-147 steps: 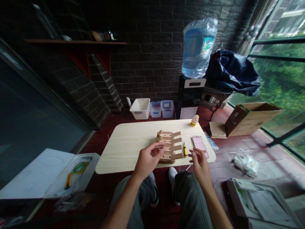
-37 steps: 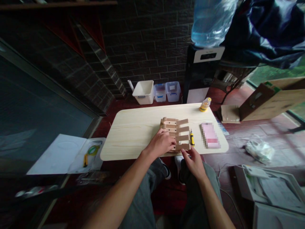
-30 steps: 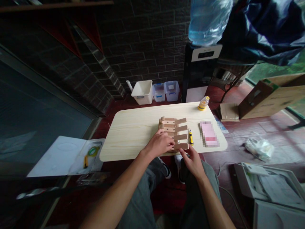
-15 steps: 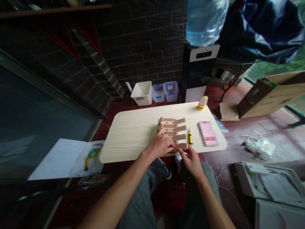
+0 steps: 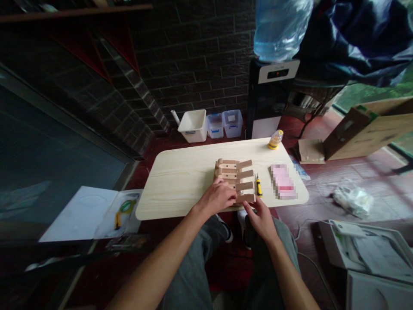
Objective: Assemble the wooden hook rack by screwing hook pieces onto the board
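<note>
A light wooden assembly (image 5: 228,166) sits at the near edge of the table, with several flat slats (image 5: 245,173) jutting out to its right and screw holes or screw heads along its middle. My left hand (image 5: 218,194) lies over its near left part, fingers bent and closed on the wood; the fingertips are partly hidden. At the right end of the nearest slat (image 5: 244,198), my right hand (image 5: 260,216) grips with thumb and fingers. Just right of the slats lies a yellow and black screwdriver (image 5: 259,186), touched by neither hand.
On the table (image 5: 174,181) are a blurred-out pink item (image 5: 283,181) and a clear bottle with yellow ends (image 5: 275,140). Plastic bins (image 5: 192,127) and a water dispenser (image 5: 271,99) stand behind. An open case (image 5: 121,211) lies left; cardboard boxes (image 5: 368,125) stand right.
The whole view has shifted very slightly. Both hands keep their places on the wooden assembly, with no clear movement of any object.
</note>
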The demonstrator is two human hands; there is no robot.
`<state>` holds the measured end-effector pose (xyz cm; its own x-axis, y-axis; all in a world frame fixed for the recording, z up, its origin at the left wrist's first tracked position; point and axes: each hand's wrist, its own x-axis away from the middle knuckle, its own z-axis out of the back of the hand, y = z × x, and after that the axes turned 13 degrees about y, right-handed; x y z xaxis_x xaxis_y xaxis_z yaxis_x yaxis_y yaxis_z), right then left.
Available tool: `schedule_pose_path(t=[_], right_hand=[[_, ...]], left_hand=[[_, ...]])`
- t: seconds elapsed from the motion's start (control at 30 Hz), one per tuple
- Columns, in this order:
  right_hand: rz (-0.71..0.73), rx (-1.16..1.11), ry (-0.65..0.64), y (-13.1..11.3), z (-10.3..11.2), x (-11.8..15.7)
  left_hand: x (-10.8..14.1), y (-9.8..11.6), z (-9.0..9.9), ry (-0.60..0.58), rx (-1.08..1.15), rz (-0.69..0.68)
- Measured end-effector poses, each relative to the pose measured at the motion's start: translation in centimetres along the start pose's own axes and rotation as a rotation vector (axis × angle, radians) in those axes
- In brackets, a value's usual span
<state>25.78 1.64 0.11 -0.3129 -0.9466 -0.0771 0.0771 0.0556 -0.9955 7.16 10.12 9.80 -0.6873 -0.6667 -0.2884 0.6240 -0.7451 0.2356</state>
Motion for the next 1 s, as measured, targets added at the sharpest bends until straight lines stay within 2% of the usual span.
schedule_pose_path(t=[0.53,1.0], right_hand=[[0.002,-0.013,-0.002,0.2,0.0,-0.2],[0.004,-0.009,0.000,-0.2,0.1,-0.3]], left_hand=[[0.5,-0.1,-0.5,0.061,-0.006,0.026],[1.2,-0.5,-1.2,0.083,0.002,-0.042]])
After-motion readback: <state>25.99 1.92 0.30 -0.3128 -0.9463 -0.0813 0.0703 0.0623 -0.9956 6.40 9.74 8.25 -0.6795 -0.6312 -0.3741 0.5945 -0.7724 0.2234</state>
